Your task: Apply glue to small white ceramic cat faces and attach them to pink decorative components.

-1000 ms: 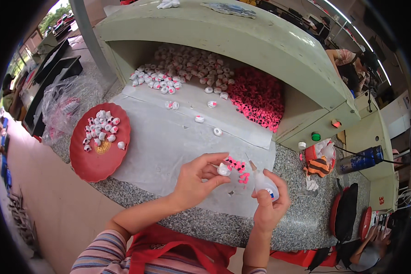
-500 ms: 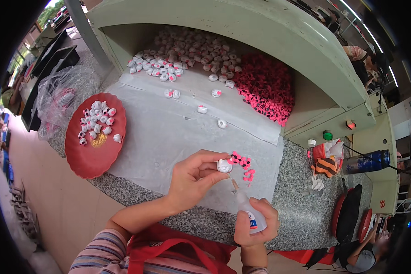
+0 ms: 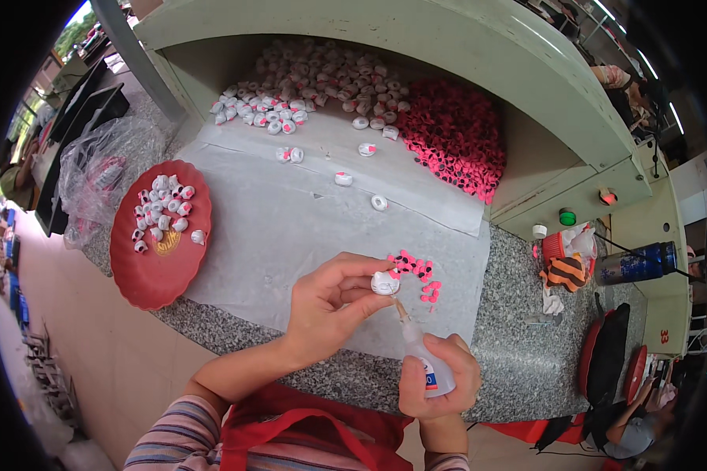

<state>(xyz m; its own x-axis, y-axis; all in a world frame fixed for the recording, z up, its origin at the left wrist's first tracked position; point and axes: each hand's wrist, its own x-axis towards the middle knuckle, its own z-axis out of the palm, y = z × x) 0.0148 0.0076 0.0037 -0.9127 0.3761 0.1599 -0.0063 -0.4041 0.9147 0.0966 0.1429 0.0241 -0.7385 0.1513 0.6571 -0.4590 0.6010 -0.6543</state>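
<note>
Between the thumb and fingers of my left hand (image 3: 326,302) is a small white bead-like piece (image 3: 385,282) with a touch of pink on it. My right hand (image 3: 441,378) is wrapped round a translucent squeeze bottle (image 3: 428,365). The bottle's thin tip points up and sits at the lower edge of the white piece; whether it touches I cannot tell. Just beyond my left fingertips, small pink and black pieces (image 3: 416,267) lie loose on a white paper sheet (image 3: 291,228).
A red scalloped plate (image 3: 137,279) at the left holds several white pieces. In the open shelf are a heap of white pieces (image 3: 322,74) and a heap of pink-black pieces (image 3: 456,141). A blue bottle (image 3: 640,263), striped orange object (image 3: 564,273) and red container (image 3: 552,246) stand right.
My right hand has brought the squeeze bottle's tip up and left, closer to the white piece. My left hand keeps its hold with little movement. The whole view has shifted slightly.
</note>
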